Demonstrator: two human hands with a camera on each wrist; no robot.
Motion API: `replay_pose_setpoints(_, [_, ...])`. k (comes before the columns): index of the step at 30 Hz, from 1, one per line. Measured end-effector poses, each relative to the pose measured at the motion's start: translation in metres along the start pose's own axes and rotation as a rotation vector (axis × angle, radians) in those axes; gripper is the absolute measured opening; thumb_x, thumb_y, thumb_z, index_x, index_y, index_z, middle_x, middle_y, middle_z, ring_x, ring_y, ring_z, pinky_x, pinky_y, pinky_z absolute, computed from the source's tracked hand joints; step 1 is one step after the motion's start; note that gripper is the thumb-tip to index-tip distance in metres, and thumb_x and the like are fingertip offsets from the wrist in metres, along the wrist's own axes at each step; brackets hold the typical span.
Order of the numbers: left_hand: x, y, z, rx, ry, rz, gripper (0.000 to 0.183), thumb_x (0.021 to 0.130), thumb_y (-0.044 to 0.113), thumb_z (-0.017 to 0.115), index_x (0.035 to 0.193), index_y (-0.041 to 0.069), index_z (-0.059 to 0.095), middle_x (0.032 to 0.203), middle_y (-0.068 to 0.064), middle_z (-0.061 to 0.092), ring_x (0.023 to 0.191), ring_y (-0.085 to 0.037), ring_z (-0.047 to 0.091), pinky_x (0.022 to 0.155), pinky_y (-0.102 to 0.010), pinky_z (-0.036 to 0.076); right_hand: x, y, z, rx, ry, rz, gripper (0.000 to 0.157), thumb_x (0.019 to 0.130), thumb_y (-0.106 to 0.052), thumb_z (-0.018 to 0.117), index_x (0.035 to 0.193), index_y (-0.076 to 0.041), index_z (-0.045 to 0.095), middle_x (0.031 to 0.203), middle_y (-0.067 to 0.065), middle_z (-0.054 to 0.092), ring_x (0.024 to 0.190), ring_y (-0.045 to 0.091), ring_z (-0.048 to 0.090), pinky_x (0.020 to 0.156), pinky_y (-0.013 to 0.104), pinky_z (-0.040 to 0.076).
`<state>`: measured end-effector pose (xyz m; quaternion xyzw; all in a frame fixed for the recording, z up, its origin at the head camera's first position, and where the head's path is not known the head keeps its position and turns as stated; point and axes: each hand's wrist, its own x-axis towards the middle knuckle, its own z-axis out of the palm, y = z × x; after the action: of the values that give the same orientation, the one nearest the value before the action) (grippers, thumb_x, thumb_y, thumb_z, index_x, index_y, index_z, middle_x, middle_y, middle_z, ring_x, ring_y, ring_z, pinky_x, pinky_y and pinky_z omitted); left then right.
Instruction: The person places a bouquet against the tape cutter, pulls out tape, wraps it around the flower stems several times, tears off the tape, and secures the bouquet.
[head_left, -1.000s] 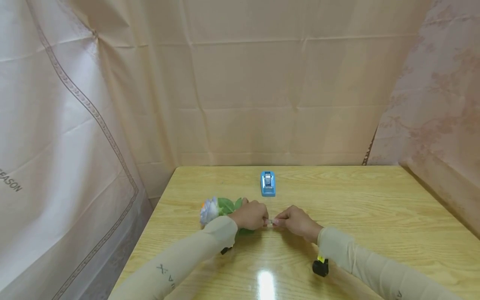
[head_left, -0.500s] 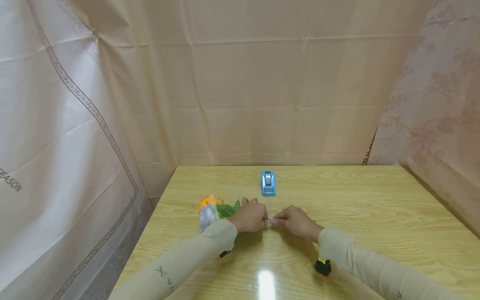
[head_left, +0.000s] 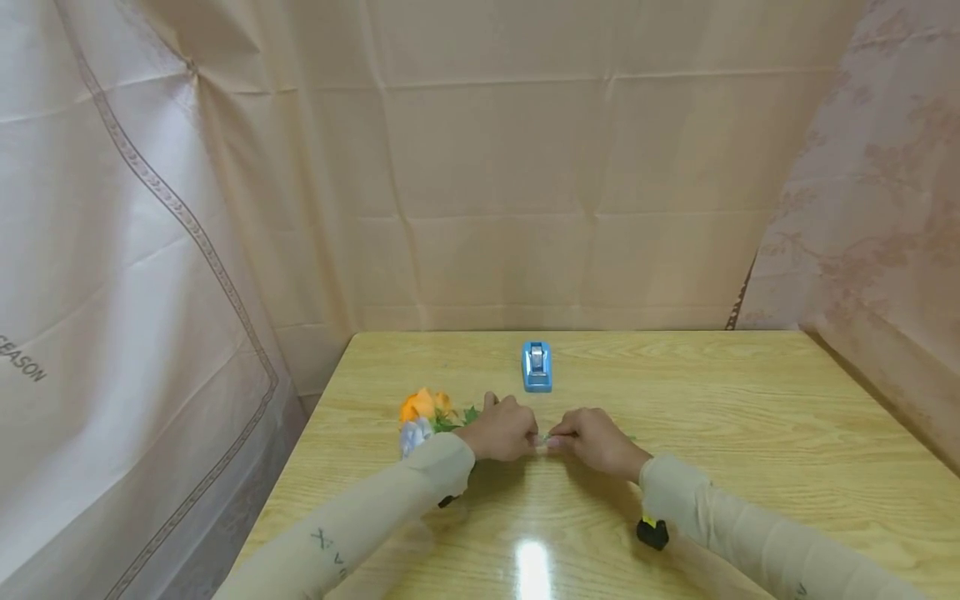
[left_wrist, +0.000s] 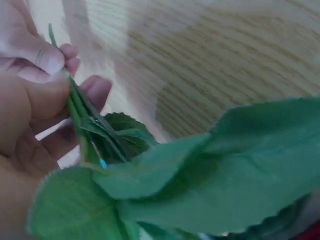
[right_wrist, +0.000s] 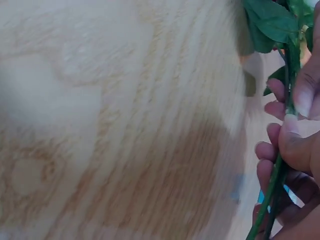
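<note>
A bunch of flowers lies across both hands, with an orange bloom [head_left: 423, 406] and a pale lilac bloom [head_left: 414, 435] sticking out left of the left hand. My left hand [head_left: 501, 432] grips the green stems [left_wrist: 75, 102] just below the leaves [left_wrist: 170, 170]. Close beside it, my right hand [head_left: 596, 442] pinches the same stems farther down, thumb against fingertips. In the right wrist view the stem ends [right_wrist: 270, 200] run on past the right hand's fingers. Whether tape is wrapped between the two hands is too small to tell.
A blue tape dispenser [head_left: 537, 367] stands on the wooden table [head_left: 712, 392] beyond the hands. Beige cloth [head_left: 480, 167] hangs behind the table, with more cloth at both sides. A black strap piece [head_left: 652, 533] hangs under the right wrist.
The bunch has turned in the hands: the orange bloom, mostly hidden before, now shows on the far side, and the lilac one has rolled nearer. Both hands stay nearly in place.
</note>
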<state>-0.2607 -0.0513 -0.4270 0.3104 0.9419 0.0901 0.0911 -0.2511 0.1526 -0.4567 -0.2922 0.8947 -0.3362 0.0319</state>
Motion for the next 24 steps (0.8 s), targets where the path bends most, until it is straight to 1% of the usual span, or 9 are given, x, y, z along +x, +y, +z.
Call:
replay_pose_setpoints(3, [0.0016, -0.0016, -0.0006, -0.048, -0.025, -0.005, 0.024, 0.101, 0.025, 0.067, 0.082, 0.018, 0.078, 0.076, 0.015, 0.063, 0.080, -0.015, 0.042, 0.086, -0.043, 0.022, -0.0016, 0.0014, 0.0007, -0.009, 0.026, -0.039, 0.014, 0.095, -0.012, 0.072, 0.100, -0.003, 0.082, 0.087, 0.000, 0.072, 0.078, 0.009, 0.064, 0.067, 0.023, 0.053])
replay_pose_setpoints(7, [0.0053, -0.0017, -0.0015, -0.074, -0.040, -0.009, 0.029, 0.101, 0.024, 0.066, 0.075, 0.015, 0.075, 0.067, 0.012, 0.060, 0.080, -0.016, 0.043, 0.087, -0.045, 0.023, -0.0015, 0.0018, 0.0017, -0.019, 0.052, -0.082, 0.014, 0.094, -0.010, 0.073, 0.100, -0.002, 0.081, 0.087, 0.001, 0.073, 0.078, 0.010, 0.065, 0.068, 0.023, 0.052])
replay_pose_setpoints(10, [0.0065, -0.0006, -0.0033, -0.068, -0.025, -0.018, 0.032, 0.100, 0.025, 0.067, 0.070, 0.016, 0.076, 0.059, 0.011, 0.058, 0.081, -0.015, 0.044, 0.087, -0.045, 0.024, -0.0008, 0.0009, 0.0019, -0.013, 0.056, -0.086, 0.013, 0.094, -0.009, 0.072, 0.101, -0.001, 0.081, 0.088, 0.002, 0.073, 0.079, 0.010, 0.066, 0.068, 0.023, 0.053])
replay_pose_setpoints(13, [0.0043, 0.0017, -0.0054, -0.064, 0.008, -0.044, 0.030, 0.099, 0.026, 0.070, 0.072, 0.018, 0.079, 0.055, 0.013, 0.059, 0.082, -0.015, 0.045, 0.087, -0.045, 0.024, -0.0007, 0.0002, 0.0012, -0.004, 0.051, -0.079, 0.014, 0.095, -0.009, 0.072, 0.103, 0.000, 0.080, 0.090, 0.003, 0.074, 0.080, 0.011, 0.066, 0.069, 0.023, 0.053])
replay_pose_setpoints(16, [0.0022, 0.0039, -0.0055, -0.062, 0.044, -0.067, 0.025, 0.098, 0.029, 0.072, 0.076, 0.020, 0.082, 0.059, 0.015, 0.062, 0.083, -0.016, 0.045, 0.086, -0.045, 0.025, 0.0001, 0.0009, -0.0002, -0.002, 0.038, -0.066, 0.015, 0.095, -0.008, 0.072, 0.104, 0.000, 0.080, 0.091, 0.003, 0.074, 0.081, 0.011, 0.067, 0.069, 0.023, 0.054])
replay_pose_setpoints(18, [0.0017, 0.0043, -0.0036, -0.058, 0.069, -0.074, 0.022, 0.097, 0.029, 0.074, 0.079, 0.021, 0.083, 0.066, 0.016, 0.066, 0.083, -0.015, 0.045, 0.085, -0.045, 0.025, 0.0007, 0.0013, -0.0015, 0.002, 0.020, -0.052, 0.015, 0.095, -0.008, 0.072, 0.105, 0.000, 0.080, 0.092, 0.002, 0.074, 0.082, 0.012, 0.067, 0.069, 0.024, 0.054])
replay_pose_setpoints(21, [0.0017, 0.0039, -0.0004, -0.044, 0.098, -0.069, 0.019, 0.096, 0.029, 0.075, 0.082, 0.020, 0.084, 0.076, 0.016, 0.069, 0.082, -0.015, 0.044, 0.085, -0.046, 0.026, 0.0012, 0.0003, -0.0033, 0.016, -0.011, -0.013, 0.016, 0.096, -0.008, 0.071, 0.106, -0.001, 0.080, 0.096, 0.003, 0.075, 0.087, 0.015, 0.068, 0.072, 0.027, 0.056])
replay_pose_setpoints(24, [0.0013, 0.0029, 0.0027, -0.024, 0.120, -0.063, 0.018, 0.095, 0.030, 0.076, 0.083, 0.020, 0.084, 0.079, 0.014, 0.070, 0.082, -0.015, 0.044, 0.085, -0.046, 0.026, 0.0015, -0.0013, -0.0043, 0.030, -0.036, 0.020, 0.016, 0.098, -0.010, 0.069, 0.108, -0.002, 0.080, 0.102, 0.005, 0.076, 0.092, 0.017, 0.069, 0.075, 0.029, 0.057])
